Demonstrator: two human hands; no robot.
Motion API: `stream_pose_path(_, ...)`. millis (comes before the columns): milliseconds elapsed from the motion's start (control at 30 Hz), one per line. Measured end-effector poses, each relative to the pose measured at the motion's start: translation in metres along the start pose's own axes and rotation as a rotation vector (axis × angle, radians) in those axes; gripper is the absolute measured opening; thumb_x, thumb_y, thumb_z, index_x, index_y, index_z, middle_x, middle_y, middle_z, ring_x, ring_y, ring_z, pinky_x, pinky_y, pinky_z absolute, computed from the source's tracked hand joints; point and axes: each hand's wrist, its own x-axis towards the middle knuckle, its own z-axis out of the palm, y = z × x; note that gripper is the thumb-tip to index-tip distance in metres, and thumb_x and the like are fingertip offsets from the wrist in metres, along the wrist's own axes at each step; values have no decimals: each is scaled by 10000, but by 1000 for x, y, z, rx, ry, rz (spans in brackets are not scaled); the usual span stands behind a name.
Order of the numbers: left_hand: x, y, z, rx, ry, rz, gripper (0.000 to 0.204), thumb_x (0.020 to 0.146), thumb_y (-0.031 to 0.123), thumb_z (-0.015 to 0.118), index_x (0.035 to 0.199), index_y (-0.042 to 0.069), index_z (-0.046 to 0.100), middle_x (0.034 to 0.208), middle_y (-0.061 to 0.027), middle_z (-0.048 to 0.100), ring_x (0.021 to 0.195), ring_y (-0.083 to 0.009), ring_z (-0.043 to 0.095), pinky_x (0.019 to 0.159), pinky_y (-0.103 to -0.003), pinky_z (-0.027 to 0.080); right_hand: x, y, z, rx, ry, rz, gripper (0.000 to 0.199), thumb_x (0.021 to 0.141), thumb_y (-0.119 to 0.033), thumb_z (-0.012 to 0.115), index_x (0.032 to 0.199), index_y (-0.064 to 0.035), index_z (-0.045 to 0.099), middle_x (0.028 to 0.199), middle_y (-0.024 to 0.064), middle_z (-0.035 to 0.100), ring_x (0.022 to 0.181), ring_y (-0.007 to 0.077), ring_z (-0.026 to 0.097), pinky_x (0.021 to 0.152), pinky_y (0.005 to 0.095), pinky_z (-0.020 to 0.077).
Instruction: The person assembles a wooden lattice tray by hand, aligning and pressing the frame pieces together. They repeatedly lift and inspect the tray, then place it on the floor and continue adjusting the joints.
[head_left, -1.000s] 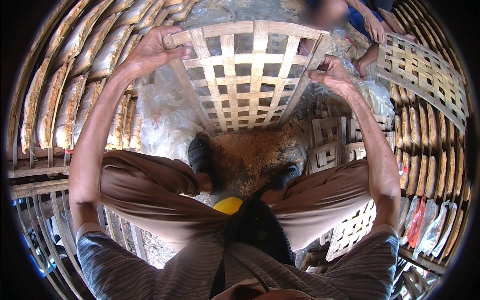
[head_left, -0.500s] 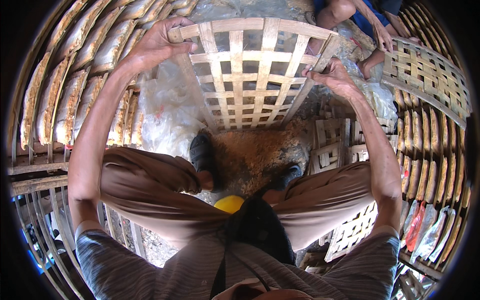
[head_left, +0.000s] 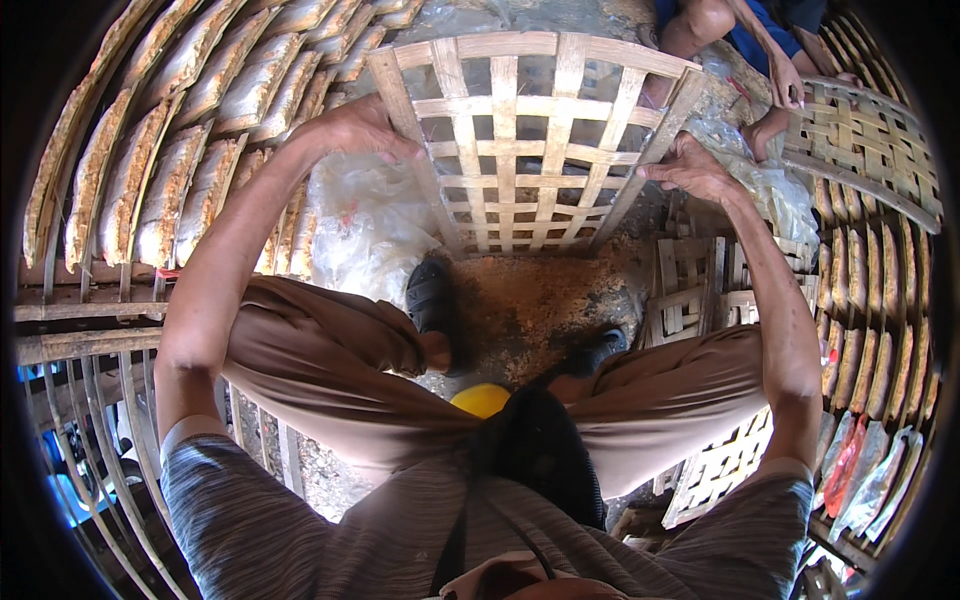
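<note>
A woven bamboo lattice panel [head_left: 510, 150] with wooden side rails stands upright in front of me, its lower edge by the brown floor. My left hand [head_left: 365, 130] is closed at the panel's left rail, below the top corner; its fingers are partly behind the rail. My right hand [head_left: 697, 172] has its fingertips closed on the right rail, a bit lower than the top corner. Clear plastic sheeting [head_left: 365, 215] lies behind and left of the panel.
Racks of pale slabs with crusty brown edges [head_left: 165, 220] rise at the left, more slabs [head_left: 870, 270] at the right. Other lattice panels [head_left: 690, 280] lean by my right knee. At the upper right, a co-worker's hand [head_left: 787, 88] is beside another woven panel [head_left: 870, 140].
My left hand has slid from the panel's top left corner down onto its left rail. My right hand stays at the right rail. The whole view has shifted slightly.
</note>
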Motion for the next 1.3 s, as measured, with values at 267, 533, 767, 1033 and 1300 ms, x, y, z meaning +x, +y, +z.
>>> stream_pose_path(267, 13, -24, -14, -179, 121, 74, 334, 825, 257, 889, 1029, 24, 765, 907, -88, 763, 850, -168, 731, 782, -324, 621, -12, 1, -10, 195, 191, -167, 230, 885, -231, 851, 974, -39, 760, 880, 32, 740, 773, 91, 668, 666, 289, 586)
stream_pose_path(533, 14, -29, -34, -174, 299, 187, 289, 827, 269, 892, 933, 28, 772, 863, -77, 765, 732, -120, 703, 734, -294, 582, -21, -21, -20, 249, 257, -239, 240, 876, -202, 854, 1033, -46, 761, 896, 22, 760, 770, 69, 669, 663, 251, 576)
stream_pose_path(767, 4, -19, -51, -333, 395, 276, 257, 888, 229, 846, 1060, 61, 755, 895, -10, 758, 770, -68, 673, 734, -267, 582, -20, -20, -19, 414, 342, -334, 314, 944, -84, 760, 1245, -25, 695, 1064, 47, 751, 916, 86, 704, 751, 258, 625)
stream_pose_path(1033, -12, 12, -47, -247, 525, 345, 367, 1039, 428, 631, 1115, 96, 766, 893, -11, 759, 856, -78, 663, 834, -322, 563, -41, -62, -13, 278, 692, -697, 460, 953, -40, 719, 1398, -129, 643, 1254, 87, 693, 949, 111, 710, 818, 271, 615)
stream_pose_path(1300, -7, 9, -46, -273, 451, 347, 422, 1050, 472, 594, 1164, 103, 765, 938, -33, 775, 868, -95, 679, 854, -329, 558, -42, -59, -19, 46, 688, -741, 439, 937, -42, 734, 1365, -113, 667, 1189, 79, 722, 919, 103, 721, 743, 284, 645)
